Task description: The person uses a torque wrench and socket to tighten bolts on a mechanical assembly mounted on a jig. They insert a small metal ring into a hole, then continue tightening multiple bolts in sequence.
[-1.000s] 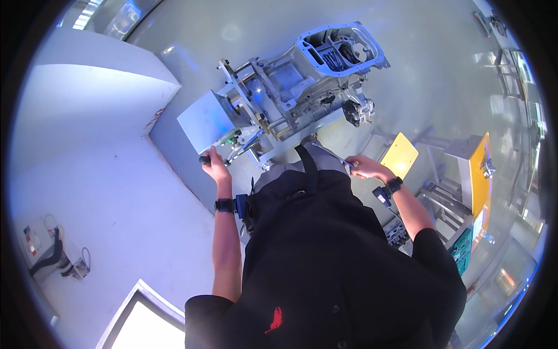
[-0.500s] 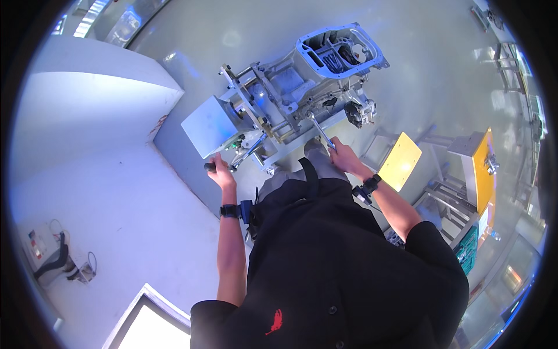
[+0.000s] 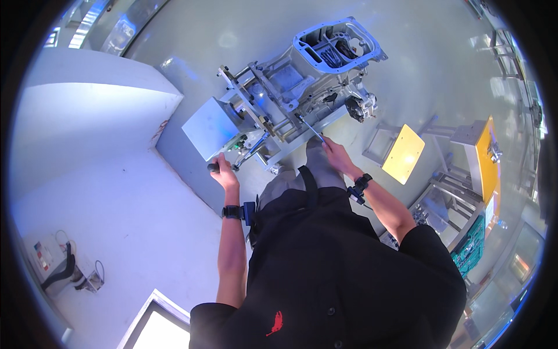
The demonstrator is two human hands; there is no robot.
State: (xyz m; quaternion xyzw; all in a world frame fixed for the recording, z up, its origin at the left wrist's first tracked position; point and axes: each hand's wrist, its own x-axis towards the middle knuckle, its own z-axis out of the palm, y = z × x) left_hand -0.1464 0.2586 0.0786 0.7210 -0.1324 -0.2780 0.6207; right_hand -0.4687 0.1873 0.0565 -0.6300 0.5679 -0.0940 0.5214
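My left hand (image 3: 224,173) is closed around a black crank handle (image 3: 214,167) below the box of a metal stand. In my right hand (image 3: 336,155) is a long metal wrench (image 3: 311,127), gripped near its lower end. Its far end reaches the near edge of a grey cast-metal engine block (image 3: 286,83); whether it sits on a bolt there is too small to tell. The block is clamped to the stand's frame (image 3: 250,104), and an oval open-topped housing (image 3: 305,56) forms its far right end.
The stand's grey box (image 3: 210,128) is left of the block, near a white wall corner (image 3: 168,99). To the right are a yellow panel (image 3: 404,155), another yellow-faced stand (image 3: 483,152) and a green tool tray (image 3: 469,247). My legs are close to the stand.
My right hand has shifted a little left, and the wrench's far end has moved left along the block's edge. My left hand stays on the crank handle. The view has shifted slightly.
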